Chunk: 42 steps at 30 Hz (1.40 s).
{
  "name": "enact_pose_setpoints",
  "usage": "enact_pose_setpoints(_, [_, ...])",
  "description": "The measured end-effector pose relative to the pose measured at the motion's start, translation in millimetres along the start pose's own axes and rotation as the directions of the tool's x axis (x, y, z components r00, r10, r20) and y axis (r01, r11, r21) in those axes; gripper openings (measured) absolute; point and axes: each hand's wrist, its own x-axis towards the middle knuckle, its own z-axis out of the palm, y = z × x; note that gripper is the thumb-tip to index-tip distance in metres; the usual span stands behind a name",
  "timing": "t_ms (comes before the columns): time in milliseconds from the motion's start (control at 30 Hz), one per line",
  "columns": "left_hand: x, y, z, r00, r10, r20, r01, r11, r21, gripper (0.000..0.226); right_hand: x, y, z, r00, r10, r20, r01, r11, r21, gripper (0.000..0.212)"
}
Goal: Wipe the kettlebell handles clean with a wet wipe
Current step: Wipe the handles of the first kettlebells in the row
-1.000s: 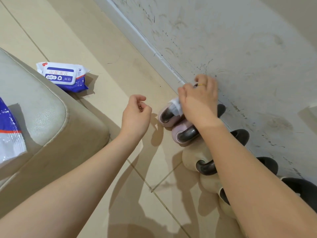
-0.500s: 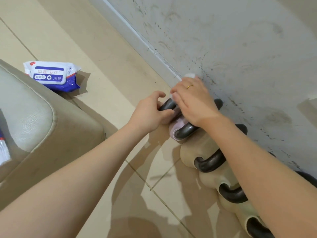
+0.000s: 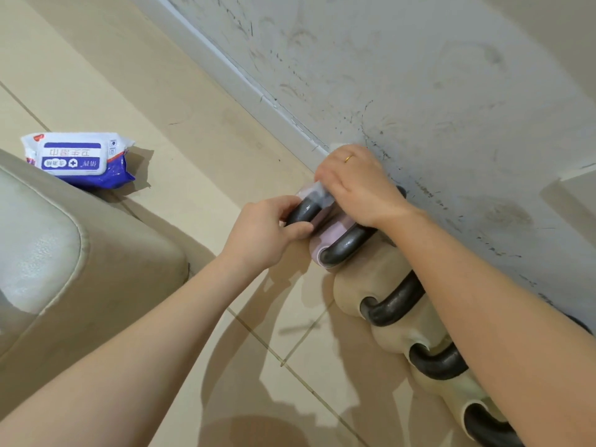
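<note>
Left hand [image 3: 263, 233] had come in and pinched the far pink kettlebell's handle [image 3: 301, 209] to steady it; right hand [image 3: 361, 185] gripped the wet wipe [image 3: 322, 191] around that handle. Wiping had likely resumed.

Beige sofa arm [image 3: 80, 253] fills the left side, tan floor tiles [image 3: 193, 124] in the middle, and a scuffed grey wall [image 3: 419, 75] upper right.

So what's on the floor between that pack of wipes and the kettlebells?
In the head view only bare beige floor tile lies between the wet-wipe pack and the first pink kettlebell; nothing else sits there.
</note>
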Motion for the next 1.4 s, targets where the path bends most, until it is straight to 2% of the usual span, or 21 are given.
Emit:
enact_pose_setpoints(67, [-5,-6,1,1.0,0.019,-0.01,-0.019,1.0,0.017,0.019,8,2,-2,0.981,0.195,-0.024,-0.185,0.957,0.224,0.037])
enact_pose_setpoints(133, [-12,-14,3,0.999,0.042,-0.018,-0.042,0.999,0.023,0.024,16,-2,-5,0.916,0.399,0.037,-0.377,0.828,0.414,0.037])
enact_pose_setpoints(167, [-16,-17,4,0.999,0.051,-0.019,-0.051,0.998,0.033,0.029,19,-5,-6,0.875,0.482,0.055,-0.439,0.739,0.511,0.036])
enact_pose_setpoints(233, [-24,-24,6,0.998,0.055,-0.023,-0.054,0.998,0.037,0.037,20,-15,-2,0.754,0.647,0.111,-0.521,0.488,0.7,0.032])
enact_pose_setpoints(333, [-30,-32,8,0.998,0.047,-0.045,-0.047,0.999,0.019,0.04,12,-32,13,0.632,0.756,0.17,-0.43,0.159,0.889,0.031])
enact_pose_setpoints(400, [-30,-34,8,0.997,0.05,-0.051,-0.05,0.999,0.015,0.04,8,-35,20,0.625,0.752,0.208,-0.338,0.021,0.941,0.039])
enact_pose_setpoints(433, [-29,-33,9,0.997,0.052,-0.053,-0.052,0.999,0.007,0.038,9,-36,22,0.635,0.741,0.217,-0.316,-0.007,0.949,0.044])
enact_pose_setpoints(533, [-20,-25,7,0.995,0.072,-0.071,-0.073,0.997,-0.004,0.03,5,-56,34,0.652,0.713,0.258,-0.363,-0.005,0.932,0.05])
enact_pose_setpoints(600, [-13,-20,1,0.991,0.077,-0.106,-0.077,0.997,0.002,0.022,-2,-74,45,0.675,0.677,0.293,-0.416,0.021,0.909,0.044])
enact_pose_setpoints(667, [-6,-17,-1,0.989,0.07,-0.128,-0.072,0.997,-0.012,0.016,-6,-80,44,0.703,0.628,0.334,-0.424,-0.007,0.906,0.039])
enact_pose_setpoints(733, [-2,-11,3,0.991,0.071,-0.117,-0.073,0.997,-0.012,0.016,-4,-75,32,0.65,0.66,0.376,-0.402,-0.121,0.908,0.035])
enact_pose_setpoints(767, [-2,-9,6,0.99,0.083,-0.11,-0.084,0.996,0.002,0.02,-4,-73,31,0.619,0.698,0.359,-0.389,-0.124,0.913,0.031])
enact_pose_setpoints(867, [0,-6,9,0.989,0.108,-0.1,-0.105,0.994,0.032,0.026,-9,-79,41,0.585,0.782,0.214,-0.371,0.023,0.928,0.023])
enact_pose_setpoints(1000, [6,-8,4,0.994,0.099,-0.055,-0.1,0.995,0.0,0.02,-19,-76,43,0.561,0.825,0.066,-0.381,0.187,0.906,0.036])
enact_pose_setpoints(1100, [4,-8,4,0.995,0.095,-0.018,-0.095,0.995,-0.007,0.021,-29,-75,43,0.593,0.805,0.027,-0.335,0.216,0.917,0.034])
enact_pose_setpoints(1167, [4,-7,2,0.997,0.082,-0.002,-0.082,0.996,-0.023,0.02,-43,-78,36,0.632,0.774,0.035,-0.248,0.16,0.955,0.032])
enact_pose_setpoints(1200, [5,-5,1,0.998,0.067,0.001,-0.067,0.997,-0.024,0.017,-51,-78,29,0.628,0.778,0.026,-0.218,0.144,0.965,0.032])
enact_pose_setpoints(1267, [5,0,-1,0.999,0.04,0.008,-0.04,0.998,0.045,0.019,-67,-73,7,0.547,0.836,-0.026,-0.169,0.141,0.975,0.033])
enact_pose_setpoints(1333, [0,7,2,0.999,0.049,-0.019,-0.044,0.979,0.197,0.03,-82,-65,-16,0.378,0.919,-0.108,-0.138,0.172,0.975,0.031])
enact_pose_setpoints(1367, [-5,11,4,0.986,0.154,-0.07,-0.127,0.946,0.297,0.038,-88,-60,-25,0.303,0.935,-0.185,-0.152,0.239,0.959,0.03])
enact_pose_setpoints(1400, [-11,16,6,0.936,0.338,-0.094,-0.278,0.879,0.388,0.043,-94,-55,-30,0.255,0.923,-0.287,-0.197,0.341,0.919,0.03])
